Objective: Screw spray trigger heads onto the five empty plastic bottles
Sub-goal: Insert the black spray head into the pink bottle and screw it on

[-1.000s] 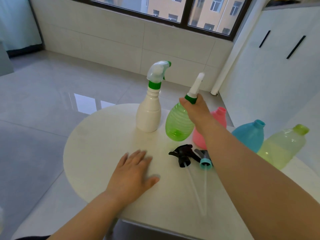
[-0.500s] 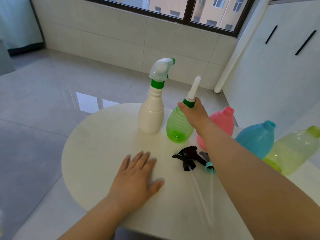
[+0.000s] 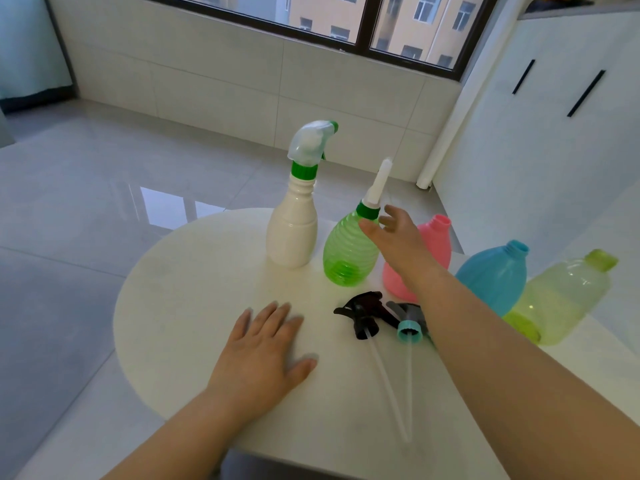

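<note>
Round white table (image 3: 180, 306) on a glossy grey tiled floor, below a dark-framed window. Toward the far edge, an upright cream plastic bottle (image 3: 292, 230) already capped with a translucent white trigger head on a green collar (image 3: 311, 147). Just right of it, a ribbed clear-green plastic bottle (image 3: 346, 254), tilted slightly, fitted with a green collar and a long white nozzle head (image 3: 375, 188) pointing up. Right hand (image 3: 398, 240) loosely open, fingers spread, thumb tip at or very near the green bottle's shoulder below the collar, nothing gripped. Behind that hand and wrist, a pink plastic bottle (image 3: 438, 244) with bare open neck, partly hidden. Further right, a blue plastic bottle (image 3: 495, 275) and a pale yellow-green translucent bottle (image 3: 561, 296), both headless, leaning away to the right in the wide-angle view. In front of the green bottle, lying on the table: a black spray trigger head (image 3: 362, 313) and, just beside it, a grey trigger head with a teal collar (image 3: 408, 327), partly under the right forearm, both with clear dip tubes stretching toward the near edge. Left hand (image 3: 266, 351) flat on the tabletop, palm down, fingers spread, holding nothing, well apart from the bottles.
</note>
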### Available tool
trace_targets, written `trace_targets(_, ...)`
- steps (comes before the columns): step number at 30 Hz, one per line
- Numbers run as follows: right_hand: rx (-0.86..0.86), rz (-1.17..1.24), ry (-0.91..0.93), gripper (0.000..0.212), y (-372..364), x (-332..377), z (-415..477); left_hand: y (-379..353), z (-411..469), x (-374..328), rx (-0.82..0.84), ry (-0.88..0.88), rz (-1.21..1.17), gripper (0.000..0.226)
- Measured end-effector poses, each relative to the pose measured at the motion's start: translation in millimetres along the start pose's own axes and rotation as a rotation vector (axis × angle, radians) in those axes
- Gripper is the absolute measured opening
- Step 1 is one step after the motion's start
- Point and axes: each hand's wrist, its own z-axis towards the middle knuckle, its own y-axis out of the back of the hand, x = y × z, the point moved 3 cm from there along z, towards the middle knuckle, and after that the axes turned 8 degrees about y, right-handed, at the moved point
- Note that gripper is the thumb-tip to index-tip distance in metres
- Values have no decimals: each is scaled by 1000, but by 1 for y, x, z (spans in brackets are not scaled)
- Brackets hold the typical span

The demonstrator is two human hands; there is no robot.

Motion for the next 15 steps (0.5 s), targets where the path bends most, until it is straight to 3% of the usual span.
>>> trace_targets(3, -70, -107, 47, 51, 8, 0, -24, 0, 0, 0, -1, 2, -9, 64)
trace_targets(7, 20, -384, 60, 31, 4, -9, -55, -1, 1, 0, -2, 13, 5, 64)
trace_targets(12, 213, -697, -27, 40, -10, -18, -76, -2, 1, 0, 2, 12, 2, 64)
trace_targets(15, 245, -795, -61, 47, -18, -23, -80, -2, 1, 0, -3, 14, -4, 63)
